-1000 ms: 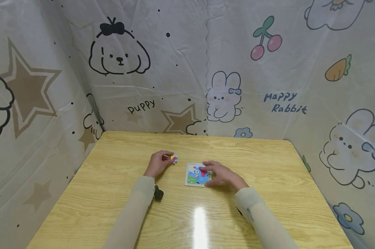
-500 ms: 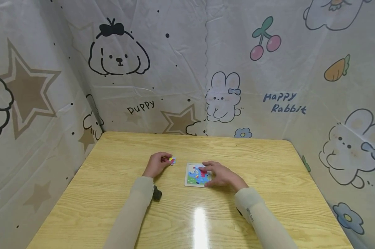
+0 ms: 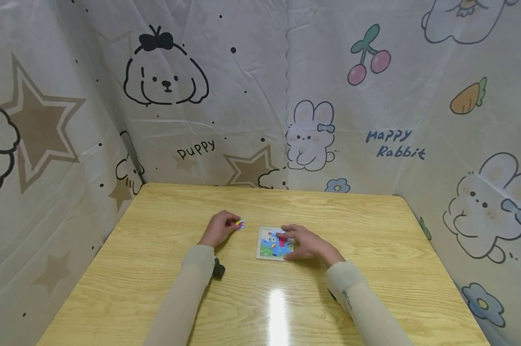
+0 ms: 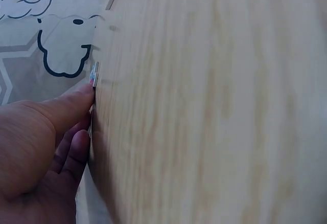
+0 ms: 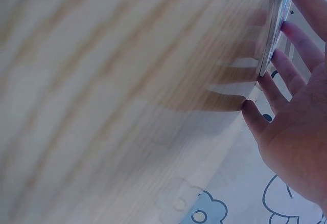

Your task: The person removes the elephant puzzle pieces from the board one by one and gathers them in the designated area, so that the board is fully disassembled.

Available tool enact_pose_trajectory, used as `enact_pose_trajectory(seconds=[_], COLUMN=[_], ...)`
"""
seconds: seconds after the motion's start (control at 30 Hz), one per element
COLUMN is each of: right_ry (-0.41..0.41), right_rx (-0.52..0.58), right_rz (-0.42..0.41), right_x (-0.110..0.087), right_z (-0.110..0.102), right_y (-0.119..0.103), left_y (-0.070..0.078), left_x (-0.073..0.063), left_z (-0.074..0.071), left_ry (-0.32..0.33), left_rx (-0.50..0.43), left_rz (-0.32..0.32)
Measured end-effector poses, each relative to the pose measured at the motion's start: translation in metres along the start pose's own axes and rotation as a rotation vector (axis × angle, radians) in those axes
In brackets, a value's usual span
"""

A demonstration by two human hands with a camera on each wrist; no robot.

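My left hand (image 3: 217,229) pinches a small colourful puzzle piece (image 3: 241,224) between thumb and fingers, just above or on the table left of the board. In the left wrist view the puzzle piece (image 4: 94,74) shows edge-on at the thumb tip. A square jigsaw board (image 3: 266,251) with a pale frame and a blue animal picture lies flat in the middle; a pale gap shows at its upper left. My right hand (image 3: 308,241) rests on the board's right side with spread fingers, covering part of it. In the right wrist view the fingertips touch the board's edge (image 5: 272,35).
The wooden table (image 3: 351,216) carries a bright light reflection near its front. A patterned curtain (image 3: 251,96) stands close behind the table and along both sides. A dark device (image 3: 219,269) sits at the left wrist.
The left hand has shifted very slightly and the puzzle piece has turned and dipped a little in its fingers. The right hand and the board stay put.
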State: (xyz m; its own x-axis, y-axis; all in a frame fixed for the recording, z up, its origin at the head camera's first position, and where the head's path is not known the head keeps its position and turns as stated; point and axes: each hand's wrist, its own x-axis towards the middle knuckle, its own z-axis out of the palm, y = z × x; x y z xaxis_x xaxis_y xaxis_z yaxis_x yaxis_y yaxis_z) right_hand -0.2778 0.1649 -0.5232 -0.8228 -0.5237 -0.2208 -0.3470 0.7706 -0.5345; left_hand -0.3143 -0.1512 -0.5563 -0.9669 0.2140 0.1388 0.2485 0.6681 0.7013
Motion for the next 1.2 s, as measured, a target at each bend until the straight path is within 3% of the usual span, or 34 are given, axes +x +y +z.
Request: enact_pose_trajectory(seconds=[0.13,0.3,0.47,0.7,0.93,1.2], right_ry=[0.002,0.002,-0.002,0.000,-0.003,0.002], right_rx=[-0.001,0.009,0.019,0.025,0.045,0.047], right_rz=[-0.003,-0.005,-0.006,0.008,0.007,0.022], right_x=[0.000,-0.001,-0.002,-0.002,-0.001,-0.001], right_z=[0.000,0.000,0.001,0.000,0.001,0.000], right_y=[0.000,-0.001,-0.002,-0.001,0.000,-0.001], left_y=[0.000,0.003,0.017,0.040,0.053,0.058], left_x=[0.000,-0.004,-0.013,-0.022,-0.029,-0.031], left_z=[0.001,0.001,0.001,0.013,0.028,0.037], left_ry=[-0.011,0.021,0.038,-0.057,-0.160,-0.170], left_rx=[-0.013,-0.045,-0.108,-0.128,-0.134,-0.049], left_rz=[-0.034,-0.056,-0.032,0.007,0.053,0.106])
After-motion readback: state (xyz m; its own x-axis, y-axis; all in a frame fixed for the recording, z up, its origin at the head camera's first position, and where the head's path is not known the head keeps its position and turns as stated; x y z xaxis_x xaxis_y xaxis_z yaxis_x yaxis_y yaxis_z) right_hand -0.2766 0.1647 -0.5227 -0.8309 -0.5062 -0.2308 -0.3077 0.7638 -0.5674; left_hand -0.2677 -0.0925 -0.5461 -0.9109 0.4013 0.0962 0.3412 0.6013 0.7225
